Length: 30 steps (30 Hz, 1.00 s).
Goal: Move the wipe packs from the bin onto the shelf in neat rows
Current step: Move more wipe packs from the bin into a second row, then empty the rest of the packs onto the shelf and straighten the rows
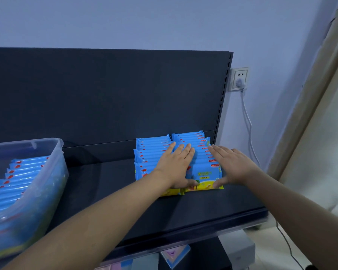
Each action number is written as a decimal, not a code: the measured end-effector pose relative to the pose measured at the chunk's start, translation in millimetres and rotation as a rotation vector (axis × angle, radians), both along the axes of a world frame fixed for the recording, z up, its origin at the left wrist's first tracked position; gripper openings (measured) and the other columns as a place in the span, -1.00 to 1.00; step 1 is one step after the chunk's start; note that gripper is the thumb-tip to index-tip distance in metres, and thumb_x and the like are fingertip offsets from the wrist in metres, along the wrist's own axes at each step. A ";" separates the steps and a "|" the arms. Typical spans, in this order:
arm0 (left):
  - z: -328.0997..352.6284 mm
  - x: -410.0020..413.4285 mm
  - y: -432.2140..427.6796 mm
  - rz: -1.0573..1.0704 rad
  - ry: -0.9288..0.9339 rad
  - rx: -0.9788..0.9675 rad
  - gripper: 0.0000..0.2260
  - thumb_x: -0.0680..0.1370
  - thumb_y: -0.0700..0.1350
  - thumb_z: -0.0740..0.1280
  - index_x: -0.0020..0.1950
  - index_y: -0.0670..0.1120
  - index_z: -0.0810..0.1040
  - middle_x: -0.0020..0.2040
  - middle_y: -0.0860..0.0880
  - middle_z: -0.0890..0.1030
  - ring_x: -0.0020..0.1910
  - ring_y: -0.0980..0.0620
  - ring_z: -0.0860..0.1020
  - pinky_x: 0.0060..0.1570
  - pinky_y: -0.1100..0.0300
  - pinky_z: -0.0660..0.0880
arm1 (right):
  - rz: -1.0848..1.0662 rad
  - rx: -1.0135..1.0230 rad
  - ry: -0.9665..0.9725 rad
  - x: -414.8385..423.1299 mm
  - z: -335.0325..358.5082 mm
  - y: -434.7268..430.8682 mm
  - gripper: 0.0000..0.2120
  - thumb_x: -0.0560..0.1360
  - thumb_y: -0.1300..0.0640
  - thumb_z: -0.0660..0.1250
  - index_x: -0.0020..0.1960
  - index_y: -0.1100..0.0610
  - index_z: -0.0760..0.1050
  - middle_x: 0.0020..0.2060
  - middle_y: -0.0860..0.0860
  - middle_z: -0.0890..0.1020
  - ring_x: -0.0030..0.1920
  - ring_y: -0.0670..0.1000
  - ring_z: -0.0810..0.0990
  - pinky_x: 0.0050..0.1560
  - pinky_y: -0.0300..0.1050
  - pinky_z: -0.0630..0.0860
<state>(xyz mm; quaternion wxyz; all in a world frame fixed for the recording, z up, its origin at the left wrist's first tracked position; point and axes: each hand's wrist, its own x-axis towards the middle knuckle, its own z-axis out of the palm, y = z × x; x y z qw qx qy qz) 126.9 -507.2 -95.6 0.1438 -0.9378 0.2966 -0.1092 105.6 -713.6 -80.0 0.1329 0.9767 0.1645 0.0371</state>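
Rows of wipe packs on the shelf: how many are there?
2. The left row stands beside the right row, near the right end of the shelf. The left hand rests across both; the right hand touches the right row's side. No others show.

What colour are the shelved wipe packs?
The wipe packs are blue with yellow bottoms; head view.

Dim, cool blue cast overall; soft diffuse light, brighter toward 3 o'clock. Faint shadow on the shelf [105, 182] beside the bin [61, 145] at 9 o'clock. Mild glare on bin plastic. Wide-angle bending of straight lines at edges; slight softness at 6 o'clock.
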 end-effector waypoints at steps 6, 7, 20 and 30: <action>43.3 8.0 48.3 0.122 -0.064 -0.075 -0.12 0.49 0.45 0.02 0.60 -0.10 -0.07 0.60 -0.08 -0.07 0.57 -0.06 -0.04 0.52 -0.05 -0.15 | 0.048 0.165 -0.129 15.7 23.5 35.7 0.28 0.09 -0.67 -0.37 0.57 0.14 -0.03 0.54 0.04 0.13 0.51 0.02 0.15 0.42 -0.04 0.20; 51.1 8.0 61.8 0.154 -0.074 -0.078 -0.12 0.49 0.45 0.02 0.60 -0.10 -0.08 0.60 -0.08 -0.07 0.56 -0.05 -0.04 0.52 -0.04 -0.13 | 0.074 0.174 -0.156 20.0 30.6 48.0 0.27 0.10 -0.65 -0.40 0.57 0.14 -0.03 0.54 0.05 0.13 0.51 0.02 0.16 0.41 -0.03 0.22; 95.4 -33.3 298.9 0.550 -0.076 -0.179 -0.20 0.54 0.39 0.04 0.59 -0.10 0.00 0.59 -0.05 0.07 0.54 -0.02 0.09 0.49 0.02 0.03 | 0.491 0.326 -0.154 28.4 90.3 294.7 -0.18 0.50 -0.37 0.05 0.57 0.10 0.00 0.55 0.01 0.13 0.52 -0.02 0.14 0.45 -0.04 0.22; 70.0 -37.7 424.1 0.608 0.242 -0.179 -0.22 0.48 0.06 0.39 0.58 -0.02 0.05 0.52 -0.06 0.28 0.44 -0.06 0.31 0.32 0.07 0.34 | 0.444 0.270 0.245 30.2 66.0 440.7 -0.15 0.42 -0.31 0.32 0.53 0.10 0.12 0.48 0.03 0.29 0.44 0.06 0.30 0.38 -0.01 0.32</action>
